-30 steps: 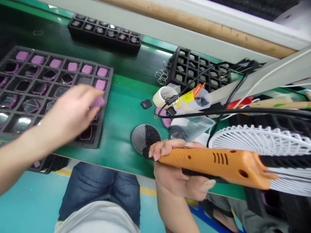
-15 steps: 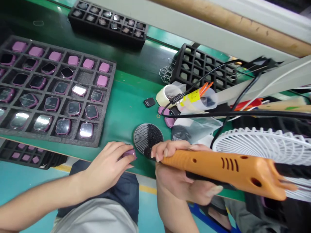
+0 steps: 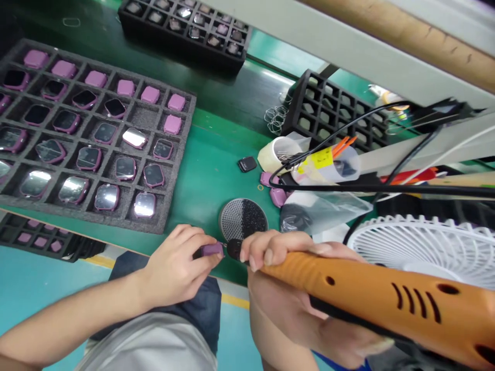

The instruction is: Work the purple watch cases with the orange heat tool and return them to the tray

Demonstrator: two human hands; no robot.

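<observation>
My left hand [image 3: 176,265] pinches a small purple watch case [image 3: 211,250] at the near edge of the green bench [image 3: 204,170]. My right hand [image 3: 286,288] is wrapped round an orange electric screwdriver [image 3: 371,299], whose black tip [image 3: 233,248] touches the case. Just beyond lies a round perforated screw dish [image 3: 243,219]. To the left sits a dark foam tray [image 3: 166,206] with several purple watch cases in its cells, some face up, some face down.
Black compartment trays [image 3: 185,26] [image 3: 332,111] stand at the back. A roll of tape [image 3: 276,152], plastic bags, loose purple cases [image 3: 277,196] and black cables [image 3: 348,186] crowd the middle right. A white fan [image 3: 421,247] stands at the right. Another tray [image 3: 34,239] lies under the bench edge.
My left hand took a purple case from the foam tray, brought it down to the bench edge, and now holds it against the screwdriver tip. The screwdriver tilted closer to the camera.
</observation>
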